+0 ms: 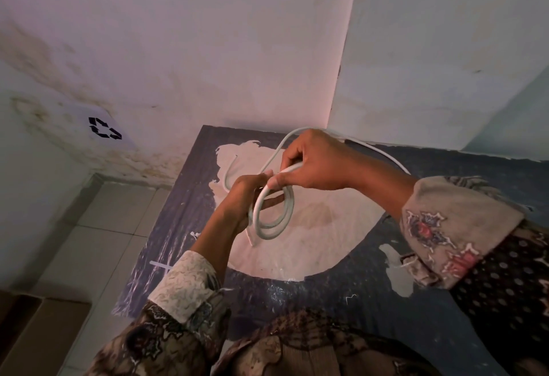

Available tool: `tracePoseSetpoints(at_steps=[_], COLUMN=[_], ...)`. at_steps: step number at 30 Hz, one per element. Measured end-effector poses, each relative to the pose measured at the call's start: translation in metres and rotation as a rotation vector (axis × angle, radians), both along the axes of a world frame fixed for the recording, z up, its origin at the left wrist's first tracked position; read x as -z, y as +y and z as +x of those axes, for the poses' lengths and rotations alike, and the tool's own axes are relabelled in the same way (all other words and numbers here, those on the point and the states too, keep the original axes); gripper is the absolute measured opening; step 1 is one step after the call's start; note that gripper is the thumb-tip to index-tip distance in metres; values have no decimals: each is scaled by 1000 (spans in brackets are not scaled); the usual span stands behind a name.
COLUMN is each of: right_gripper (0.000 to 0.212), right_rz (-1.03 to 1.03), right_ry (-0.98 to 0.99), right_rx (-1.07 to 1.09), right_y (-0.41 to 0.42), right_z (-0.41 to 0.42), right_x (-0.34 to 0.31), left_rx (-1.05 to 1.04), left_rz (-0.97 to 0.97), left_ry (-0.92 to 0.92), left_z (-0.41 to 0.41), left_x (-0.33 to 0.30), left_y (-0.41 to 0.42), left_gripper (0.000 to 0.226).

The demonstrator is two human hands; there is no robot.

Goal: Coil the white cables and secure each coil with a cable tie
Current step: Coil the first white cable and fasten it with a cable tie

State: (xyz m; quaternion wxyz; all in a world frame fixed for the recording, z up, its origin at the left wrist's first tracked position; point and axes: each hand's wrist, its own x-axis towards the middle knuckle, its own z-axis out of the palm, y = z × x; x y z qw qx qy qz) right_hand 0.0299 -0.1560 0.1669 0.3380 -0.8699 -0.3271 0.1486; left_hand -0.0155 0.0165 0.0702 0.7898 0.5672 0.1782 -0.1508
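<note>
Only a black recycling mark (pixel 104 128) shows, left of the table (pixel 190 197). Your left hand (pixel 246 197) grips the coil (pixel 271 212) over it. Your right hand (pixel 312 161) pinches the cable (pixel 383 154) atop the coil.

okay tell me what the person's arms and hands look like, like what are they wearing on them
Both hands, the left hand and the right hand, are bare: no gloves, rings or watch in view. The left sleeve is brown and patterned, with a pale cream turned-back cuff. The right sleeve is dark and dotted, its beige cuff printed with red motifs.
</note>
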Motion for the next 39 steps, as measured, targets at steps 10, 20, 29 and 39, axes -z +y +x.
tracePoseSetpoints(at_steps=[10, 20, 29, 39], right_gripper=[12, 15, 11, 48], right_rz=[38, 143, 260, -18], right_ry=[167, 107, 117, -37], right_rx=[-84, 141, 360, 513], right_y=[-5, -9, -16, -6], right_z=[9, 21, 12, 4], right_x=[6, 20, 57, 77], left_rx=[257, 176, 291, 69], left_rz=[519, -160, -33, -36], left_ry=[-50, 52, 9, -54], left_z=[5, -2, -2, -11], left_x=[-12, 2, -2, 8], left_y=[3, -1, -4, -15], left_gripper=[20, 67, 49, 43])
